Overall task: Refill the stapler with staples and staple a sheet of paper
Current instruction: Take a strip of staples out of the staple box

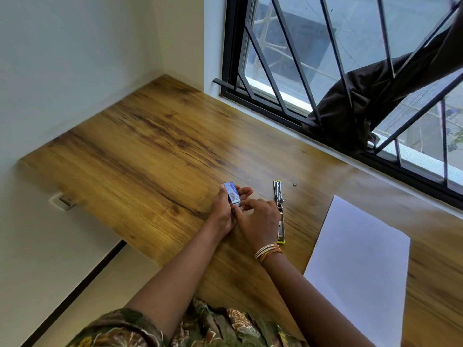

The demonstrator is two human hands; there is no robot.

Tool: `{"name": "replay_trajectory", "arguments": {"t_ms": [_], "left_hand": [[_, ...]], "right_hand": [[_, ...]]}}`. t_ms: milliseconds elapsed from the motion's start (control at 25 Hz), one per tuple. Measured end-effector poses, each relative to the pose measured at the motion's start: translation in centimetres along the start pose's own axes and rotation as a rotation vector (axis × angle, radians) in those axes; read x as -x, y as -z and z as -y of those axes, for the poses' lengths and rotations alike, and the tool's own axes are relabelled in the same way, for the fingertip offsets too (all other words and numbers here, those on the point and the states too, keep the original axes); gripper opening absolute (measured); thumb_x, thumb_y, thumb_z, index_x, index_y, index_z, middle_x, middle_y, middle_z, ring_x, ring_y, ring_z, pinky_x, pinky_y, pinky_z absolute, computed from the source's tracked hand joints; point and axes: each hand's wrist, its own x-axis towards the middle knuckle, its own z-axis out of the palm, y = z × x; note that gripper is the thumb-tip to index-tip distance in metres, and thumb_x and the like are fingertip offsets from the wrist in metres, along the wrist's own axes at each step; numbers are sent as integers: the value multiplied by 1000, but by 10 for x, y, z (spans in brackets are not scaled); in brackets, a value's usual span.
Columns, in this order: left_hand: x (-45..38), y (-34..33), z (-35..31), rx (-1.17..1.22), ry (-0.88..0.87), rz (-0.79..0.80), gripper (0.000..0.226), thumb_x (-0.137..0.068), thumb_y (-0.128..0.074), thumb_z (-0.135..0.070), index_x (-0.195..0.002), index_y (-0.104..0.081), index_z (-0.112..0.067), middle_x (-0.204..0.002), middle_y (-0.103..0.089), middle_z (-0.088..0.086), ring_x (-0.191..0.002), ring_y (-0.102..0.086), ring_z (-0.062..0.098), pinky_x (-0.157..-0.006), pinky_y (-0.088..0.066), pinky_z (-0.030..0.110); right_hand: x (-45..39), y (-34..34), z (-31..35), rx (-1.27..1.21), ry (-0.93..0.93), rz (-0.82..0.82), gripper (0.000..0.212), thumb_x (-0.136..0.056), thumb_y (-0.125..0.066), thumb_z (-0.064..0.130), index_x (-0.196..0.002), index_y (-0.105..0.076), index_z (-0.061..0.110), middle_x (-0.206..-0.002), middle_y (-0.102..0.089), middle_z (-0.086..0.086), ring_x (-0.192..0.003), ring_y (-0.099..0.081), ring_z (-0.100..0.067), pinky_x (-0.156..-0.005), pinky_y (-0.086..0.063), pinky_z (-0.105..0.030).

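My left hand (223, 214) is closed around a small blue staple box (232, 193), held just above the wooden desk (140, 151). My right hand (260, 219) touches the near end of the box with its fingertips; I cannot tell if it pinches anything. To the right of my hands lies the stapler (279, 211), swung open flat on the desk, metal with yellow-green ends. A white sheet of paper (358, 266) lies flat on the desk further right.
A tiny dark bit (295, 185) lies beyond the stapler. A barred window (350, 71) with a dark cloth (370, 101) tied on the bars runs along the desk's far right edge. White walls close the left; a wall socket (62, 201) sits below the desk's left edge.
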Motion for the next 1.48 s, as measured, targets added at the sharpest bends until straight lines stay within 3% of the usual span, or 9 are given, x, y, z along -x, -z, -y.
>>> {"name": "replay_trajectory", "arguments": {"t_ms": [120,200,320,400,560,880,1040,1240,1480], "left_hand": [[1,-1,0,-27,-9,-17,57,-102,-11,-47,-111,-46,-3,-108,-64,15,-124,-51,33,-78,-52,35],[0,-2,0,-18,-8,-26,60,-102,-11,-46,-124,-43,-1,-111,-62,18,-130,-48,35,-81,-51,37],[0,-2,0,8,-15,-18,56,-102,-12,-45,-111,-47,-2,-108,-63,18,-124,-52,35,-87,-49,41],[1,-2,0,45,-18,3,51,-102,-13,-45,-96,-47,-7,-101,-65,16,-112,-57,32,-79,-52,41],[0,0,0,38,-12,12,51,-102,-13,-47,-92,-47,-10,-98,-67,14,-94,-65,25,-69,-56,37],[-5,3,4,35,-42,16,51,-102,-15,-47,-95,-49,-9,-102,-66,14,-124,-50,33,-82,-51,38],[-6,8,6,16,-56,13,51,-102,-18,-45,-103,-50,-6,-104,-67,14,-123,-53,33,-95,-49,41],[-3,5,4,77,-50,20,50,-102,-21,-44,-105,-49,-3,-103,-66,18,-98,-65,27,-73,-60,32],[3,1,2,51,-49,9,49,-102,-20,-43,-107,-48,-3,-104,-64,17,-106,-60,30,-78,-56,33]], "right_hand": [[-1,-1,9,13,-39,34,22,-76,-71,41,-90,-75,24,-83,-72,6,-88,-54,-17,-72,-39,-28],[0,-1,13,-70,-83,69,18,-76,-70,35,-89,-75,23,-83,-74,6,-86,-60,-16,-73,-45,-28],[0,1,13,-252,-165,67,12,-74,-71,24,-84,-74,19,-77,-74,2,-72,-67,-12,-72,-57,-34],[0,2,10,-272,-173,78,14,-75,-69,17,-88,-74,17,-79,-74,1,-72,-67,-11,-72,-57,-31],[-1,4,9,-230,-128,100,16,-76,-73,27,-90,-72,20,-77,-73,5,-71,-68,-9,-66,-53,-24],[-6,3,14,-175,-198,121,16,-70,-71,31,-80,-74,19,-76,-74,3,-72,-68,-12,-71,-57,-32],[-15,4,15,-155,-268,188,21,-63,-70,35,-74,-75,18,-72,-72,2,-71,-67,-13,-68,-55,-29],[-24,7,17,-119,-235,273,17,-58,-70,36,-63,-73,19,-58,-67,2,-57,-64,-10,-53,-51,-27],[-24,5,16,-102,-210,251,22,-57,-67,38,-60,-71,17,-55,-65,1,-56,-63,-13,-54,-51,-29]]}}
